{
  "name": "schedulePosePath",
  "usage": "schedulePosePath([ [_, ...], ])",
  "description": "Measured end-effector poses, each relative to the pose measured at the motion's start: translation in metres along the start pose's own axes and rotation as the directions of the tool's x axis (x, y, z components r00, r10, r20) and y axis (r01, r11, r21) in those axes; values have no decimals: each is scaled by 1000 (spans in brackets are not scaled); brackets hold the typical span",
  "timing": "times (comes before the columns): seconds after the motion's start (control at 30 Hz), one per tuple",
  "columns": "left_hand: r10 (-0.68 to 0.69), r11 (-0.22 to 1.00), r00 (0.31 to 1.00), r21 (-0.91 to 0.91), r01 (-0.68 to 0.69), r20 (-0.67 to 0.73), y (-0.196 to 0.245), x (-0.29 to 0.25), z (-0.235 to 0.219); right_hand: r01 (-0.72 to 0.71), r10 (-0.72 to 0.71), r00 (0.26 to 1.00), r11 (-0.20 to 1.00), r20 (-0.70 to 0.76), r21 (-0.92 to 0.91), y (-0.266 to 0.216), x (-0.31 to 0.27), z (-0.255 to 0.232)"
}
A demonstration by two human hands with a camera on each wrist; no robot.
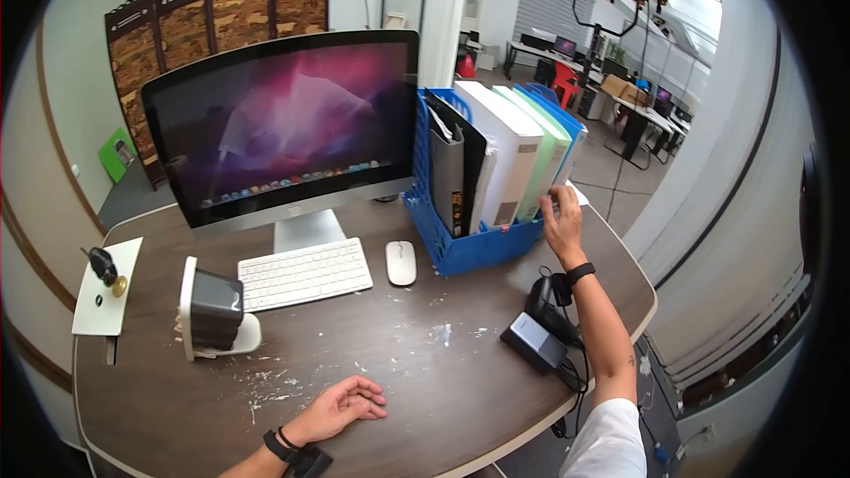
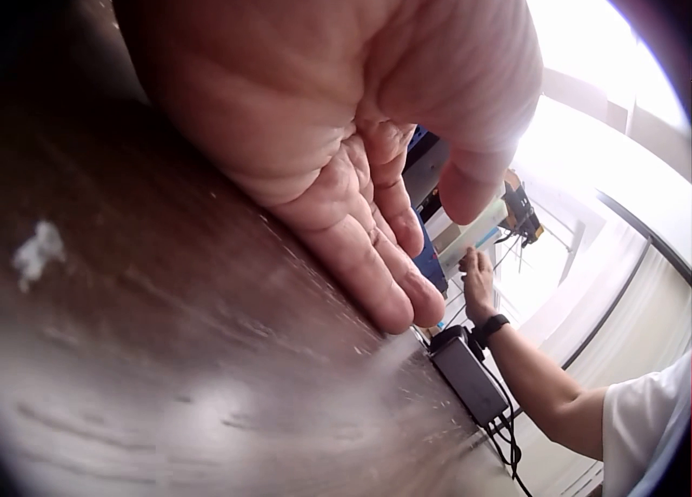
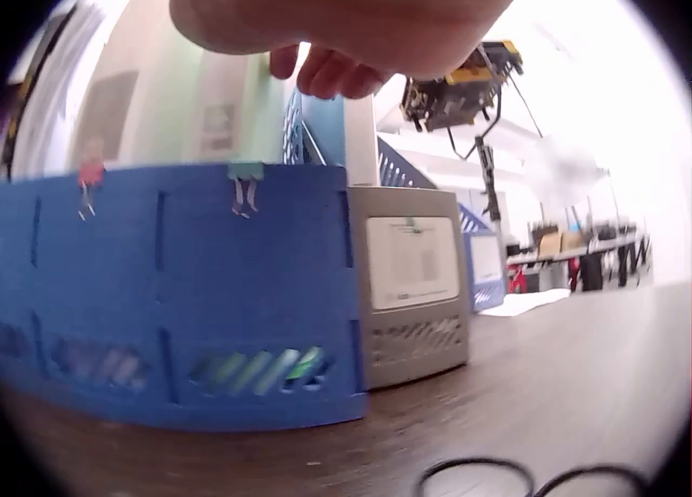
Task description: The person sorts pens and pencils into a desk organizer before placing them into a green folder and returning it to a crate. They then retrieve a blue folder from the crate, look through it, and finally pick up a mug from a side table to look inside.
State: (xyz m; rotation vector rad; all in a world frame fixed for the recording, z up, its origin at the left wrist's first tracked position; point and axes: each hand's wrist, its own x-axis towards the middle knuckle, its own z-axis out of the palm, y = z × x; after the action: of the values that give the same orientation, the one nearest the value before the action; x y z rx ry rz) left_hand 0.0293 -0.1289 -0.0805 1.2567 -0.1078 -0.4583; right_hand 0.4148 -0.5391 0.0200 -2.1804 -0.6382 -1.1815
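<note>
A blue file rack [image 1: 491,252] stands on the desk to the right of the monitor. It holds a white binder [image 1: 513,137], a green binder [image 1: 560,137], a blue folder [image 1: 574,119] and a dark grey binder [image 1: 447,177]. My right hand [image 1: 562,221] is at the rack's right end, fingers loosely bent beside the green binder's lower edge. In the right wrist view its fingers [image 3: 335,73] overlap the blue folder, with nothing visible held. My left hand [image 1: 341,407] rests on its side near the desk's front, fingers relaxed, nothing in it.
A monitor [image 1: 292,133], white keyboard [image 1: 305,273] and mouse [image 1: 401,263] stand at the middle. A dark container on a white stand [image 1: 217,310] is at left. Black cables and a grey-black power adapter [image 1: 536,341] lie below the right hand. Behind the rack is a grey box [image 3: 416,270].
</note>
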Motion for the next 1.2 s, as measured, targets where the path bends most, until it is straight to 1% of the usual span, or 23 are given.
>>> schedulePosePath([
  [0.03, -13, 1000, 1000, -4, 13, 23, 2, 0, 1, -13, 13, 1000, 1000, 3, -23, -3, 1, -5],
  [0.07, -9, 1000, 1000, -19, 10, 10, 3, -1, 1, -179, 184, 975, 982, -122, 56, -4, 2, -11],
  [0.13, -1, 1000, 1000, -25, 1, -3, 3, -1, 0, -381, 418, 855, 908, -308, 174, 18, 2, -22],
  [0.17, -3, 1000, 1000, -27, 4, 15, 5, -1, 0, -384, 415, 853, 910, -316, 159, 29, 7, -23],
  [0.23, -4, 1000, 1000, 21, 4, -13, 6, -3, 2, -315, 238, 768, 949, -595, -27, 47, 20, -23],
  [0.27, -4, 1000, 1000, 20, 4, -6, 5, -2, 2, -341, 317, 821, 939, -474, 37, 58, 25, -24],
  [0.3, -5, 1000, 1000, 10, 6, -9, 5, -2, 2, -341, 315, 819, 939, -479, 35, 66, 31, -21],
  [0.33, -5, 1000, 1000, 2, 5, -13, 5, -2, 2, -400, 439, 854, 898, -281, 184, 71, 37, -16],
  [0.37, -2, 1000, 1000, 7, 2, -12, 4, -3, 2, -476, 516, 855, 822, -57, 313, 75, 40, -14],
  [0.4, 2, 1000, 1000, -11, -3, -11, 3, -3, 2, -473, 515, 855, 822, -61, 317, 77, 40, -11],
  [0.47, 22, 999, 1000, -24, -23, -17, 3, -1, 1, -602, 595, 787, 680, 166, 418, 62, 49, 0],
  [0.6, 4, 1000, 1000, -5, -4, -24, 4, -3, 2, -611, 585, 791, 768, 179, 190, 47, 58, 19],
  [0.7, 8, 1000, 1000, 7, -8, -19, 4, -2, 2, -586, 558, 806, 800, 197, 129, 72, 53, 37],
  [0.83, 3, 1000, 1000, -9, -3, -9, 1, -2, 1, -481, 486, 874, 865, 0, 140, 56, 60, 27],
  [0.87, 9, 1000, 1000, -16, -9, -19, -1, -3, 1, -474, 476, 875, 879, -87, 48, 57, 67, 26],
  [0.93, 28, 1000, 1000, 12, -28, 12, -5, -2, -1, -459, 454, 874, 888, -170, 12, 82, 77, 19],
  [1.0, 59, 998, 998, 1, -59, 23, -10, 1, -2, -269, 260, 918, 963, -299, 13, 98, 91, 1],
  [1.03, 83, 997, 996, 4, -83, 43, -10, -1, -3, -249, 232, 924, 968, -303, -18, 77, 97, -24],
  [1.07, 72, 997, 997, 28, -73, 33, -4, -2, 1, -206, 168, 920, 976, -353, -73, 60, 103, -46],
  [1.1, 85, 996, 995, 7, -85, 46, -8, -1, 0, -76, -11, 932, 971, -363, -226, 67, 108, -67],
  [1.13, 98, 995, 994, -16, -97, 48, -16, 1, -3, 25, -100, 891, 985, -442, -171, 71, 112, -81],
  [1.17, 108, 994, 993, -9, -107, 49, -18, 2, -2, 77, -264, 853, 917, -450, -392, 66, 113, -103],
  [1.2, 118, 993, 992, 3, -119, 47, -16, 3, -1, -89, 38, 905, 991, -423, -102, 87, 108, -125],
])
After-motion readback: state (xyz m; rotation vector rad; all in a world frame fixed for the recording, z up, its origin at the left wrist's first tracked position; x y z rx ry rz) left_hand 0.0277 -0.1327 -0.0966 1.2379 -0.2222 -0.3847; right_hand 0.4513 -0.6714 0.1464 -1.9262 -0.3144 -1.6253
